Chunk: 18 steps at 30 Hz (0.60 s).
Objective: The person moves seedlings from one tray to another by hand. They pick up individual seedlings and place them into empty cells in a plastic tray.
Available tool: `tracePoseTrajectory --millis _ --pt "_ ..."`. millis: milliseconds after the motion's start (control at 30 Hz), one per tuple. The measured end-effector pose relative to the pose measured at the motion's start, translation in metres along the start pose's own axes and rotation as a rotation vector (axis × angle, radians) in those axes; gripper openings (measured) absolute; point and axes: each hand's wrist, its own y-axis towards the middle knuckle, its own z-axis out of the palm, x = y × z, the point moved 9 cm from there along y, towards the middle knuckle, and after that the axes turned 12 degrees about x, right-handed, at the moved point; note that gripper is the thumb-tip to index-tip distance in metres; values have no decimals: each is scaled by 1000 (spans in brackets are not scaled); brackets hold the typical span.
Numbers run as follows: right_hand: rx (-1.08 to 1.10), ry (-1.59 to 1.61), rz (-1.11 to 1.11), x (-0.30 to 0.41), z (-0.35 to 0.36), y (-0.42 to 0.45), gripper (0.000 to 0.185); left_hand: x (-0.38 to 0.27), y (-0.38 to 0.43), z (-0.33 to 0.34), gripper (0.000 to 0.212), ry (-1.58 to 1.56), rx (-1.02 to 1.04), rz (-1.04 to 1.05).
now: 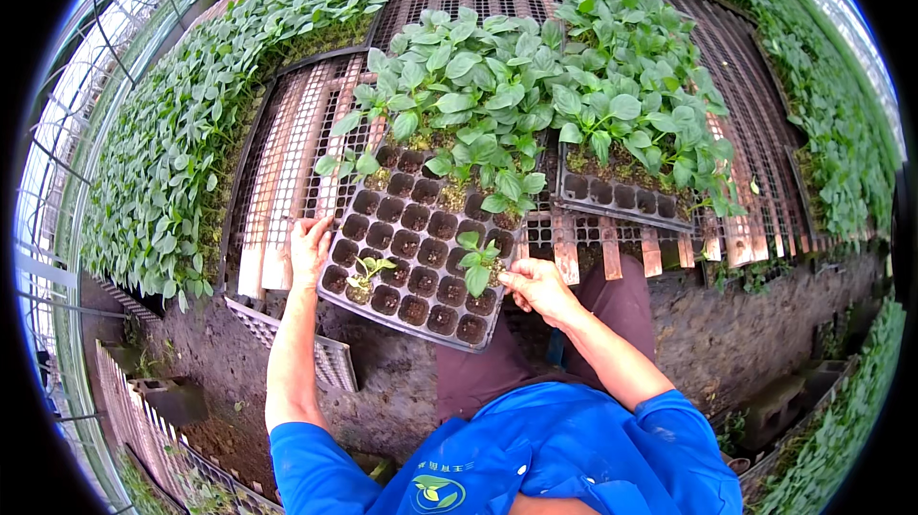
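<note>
A black plastic plug tray (419,246) lies tilted before me, its near cells mostly without plants and its far part full of leafy seedlings (466,84). My left hand (311,251) is at the tray's left edge, fingers bent against it; whether it grips the rim is hard to tell. At the right edge my right hand (538,288) has thumb and forefinger pinched on the tray's rim, close by a single green seedling (478,262). A small yellowish seedling (370,272) stands in a near left cell. To the right lies a second plug tray (624,198) with seedlings.
The trays rest on a bench of wooden slats and black plastic mesh (287,178). Dense seedlings (172,156) line the left, more seedlings (825,113) the far right. An upright tray (333,364) leans below the bench, and a concrete block (168,400) sits on the ground.
</note>
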Motion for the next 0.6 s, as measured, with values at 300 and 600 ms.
tracePoseTrajectory --millis 300,600 --pt "129 -23 85 16 49 19 24 23 -52 -58 29 -685 -253 -373" --pt "646 -359 -16 17 151 46 37 -248 -48 -92 15 -136 -340 84"
